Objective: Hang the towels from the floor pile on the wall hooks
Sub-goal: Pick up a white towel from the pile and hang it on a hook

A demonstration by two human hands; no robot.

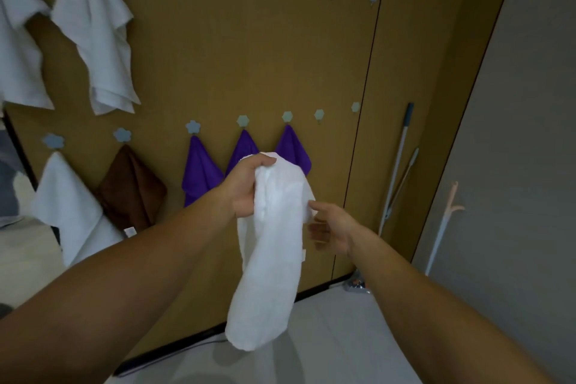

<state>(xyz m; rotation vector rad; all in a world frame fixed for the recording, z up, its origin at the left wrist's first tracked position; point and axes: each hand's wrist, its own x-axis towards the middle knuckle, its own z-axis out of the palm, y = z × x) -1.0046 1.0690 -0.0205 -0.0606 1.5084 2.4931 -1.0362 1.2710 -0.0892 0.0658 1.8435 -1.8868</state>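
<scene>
A white towel [268,259] is gripped at its top by the left hand [246,188], near a free hook [319,114] on the wall [249,56]; the right hand [332,229] is held loosely open beside it. Bunched thickly, it could be shed by the hook.

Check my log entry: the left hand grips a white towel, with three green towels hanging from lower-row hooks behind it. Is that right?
Not quite: the colour is wrong. The head view shows the left hand gripping the white towel, with three purple towels, not green, hanging from lower-row hooks behind it.
</scene>
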